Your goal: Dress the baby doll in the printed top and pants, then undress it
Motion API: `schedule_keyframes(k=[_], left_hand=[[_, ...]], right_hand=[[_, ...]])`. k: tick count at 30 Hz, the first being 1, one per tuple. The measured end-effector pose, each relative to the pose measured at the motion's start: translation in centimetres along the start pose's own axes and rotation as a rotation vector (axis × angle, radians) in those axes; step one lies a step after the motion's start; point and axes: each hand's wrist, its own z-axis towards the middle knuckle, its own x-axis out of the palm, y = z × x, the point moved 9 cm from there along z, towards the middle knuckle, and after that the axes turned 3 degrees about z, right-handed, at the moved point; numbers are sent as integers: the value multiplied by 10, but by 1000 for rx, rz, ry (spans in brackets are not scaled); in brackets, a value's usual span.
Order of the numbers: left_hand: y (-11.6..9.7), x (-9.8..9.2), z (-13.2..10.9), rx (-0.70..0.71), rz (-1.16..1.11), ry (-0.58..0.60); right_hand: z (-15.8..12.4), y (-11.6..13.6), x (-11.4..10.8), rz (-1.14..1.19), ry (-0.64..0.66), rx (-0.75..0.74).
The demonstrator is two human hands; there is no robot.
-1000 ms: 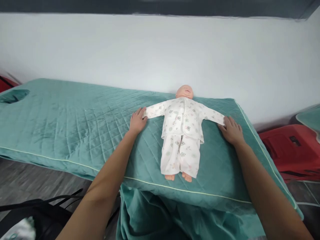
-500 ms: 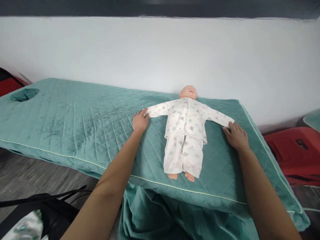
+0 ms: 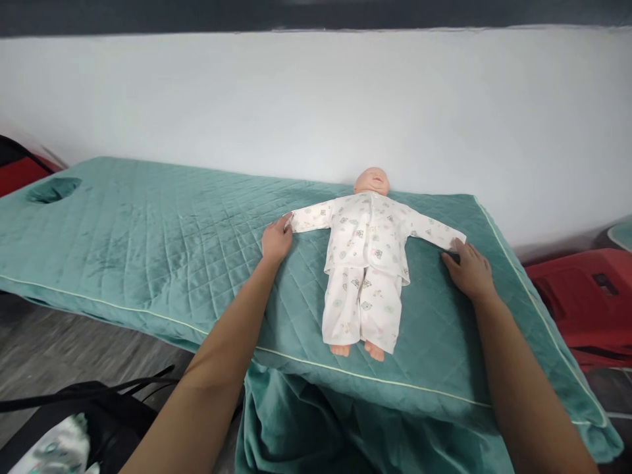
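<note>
A baby doll [image 3: 371, 181] lies on its back on a green quilted bed cover [image 3: 172, 243], its head toward the wall. It wears a white printed long-sleeved shirt [image 3: 345, 230] and matching pants [image 3: 340, 306], with the bare feet showing below. Both sleeves stretch out sideways. My left hand [image 3: 277, 239] pinches the cuff of the sleeve on the left, and my right hand [image 3: 470, 268] has thumb and fingers at the cuff of the sleeve on the right. The doll's own hands are not visible.
A white wall [image 3: 222, 105] runs behind the bed. At the left end of the cover is an oval hole [image 3: 54, 189]. A red plastic object [image 3: 587, 296] stands at the right. Lower left, a black bag [image 3: 106, 415] bears a white printed cloth [image 3: 59, 447].
The view has shifted very slightly. Both hands stay at the sleeve cuffs, and the sleeve on the right reaches a touch farther right in the picture.
</note>
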Motion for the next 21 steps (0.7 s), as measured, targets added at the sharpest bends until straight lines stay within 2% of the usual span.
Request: schedule_keyframes(k=[10,21], left_hand=[[1,8,5,46,45,77],[3,9,7,20,39,56]], right_hand=[[5,-1,-4,120,-86,-70],[7,0,-7,243,-78,-6]])
